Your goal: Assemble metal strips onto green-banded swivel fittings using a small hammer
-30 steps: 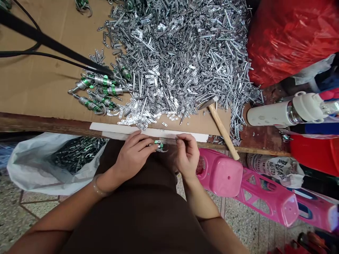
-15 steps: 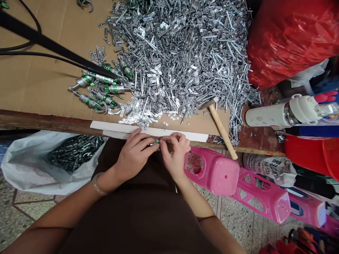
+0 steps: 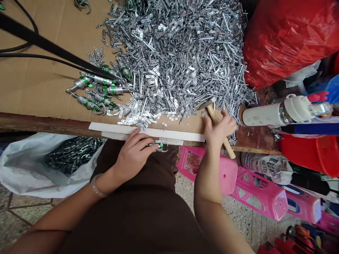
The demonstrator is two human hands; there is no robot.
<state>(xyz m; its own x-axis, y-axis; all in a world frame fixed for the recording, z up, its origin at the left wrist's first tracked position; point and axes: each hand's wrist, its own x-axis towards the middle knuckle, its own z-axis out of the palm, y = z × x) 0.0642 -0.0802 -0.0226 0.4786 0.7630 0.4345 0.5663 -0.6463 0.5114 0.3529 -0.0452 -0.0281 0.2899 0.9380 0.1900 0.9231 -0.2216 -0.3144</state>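
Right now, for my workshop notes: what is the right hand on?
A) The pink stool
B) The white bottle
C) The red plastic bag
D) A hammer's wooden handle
D: the right hand lies over the wooden handle of the hammer, at the table's edge.

A cardboard sheet (image 3: 39, 81) lies on the surface (image 3: 39, 120), and a big heap of small metal links (image 3: 174, 60) lies on the far part of it. Left of this heap, and touching it, are assembled fittings (image 3: 100, 88), and cables (image 3: 26, 38) pass over the cardboard further left. A hammer (image 3: 230, 148) lies right of the heap, under the right hand (image 3: 218, 128), with its handle reaching over the near edge. Along this edge runs a paper strip (image 3: 148, 133), and just nearer to the person is a small fitting (image 3: 161, 145) in the left hand (image 3: 132, 158). Below the edge, a plastic bag (image 3: 31, 173) sits on the floor (image 3: 26, 215) at left, and plastic stools (image 3: 227, 176) stand at right. On the far right are a bottle (image 3: 265, 115), a sack (image 3: 280, 42) and a bucket (image 3: 304, 151).
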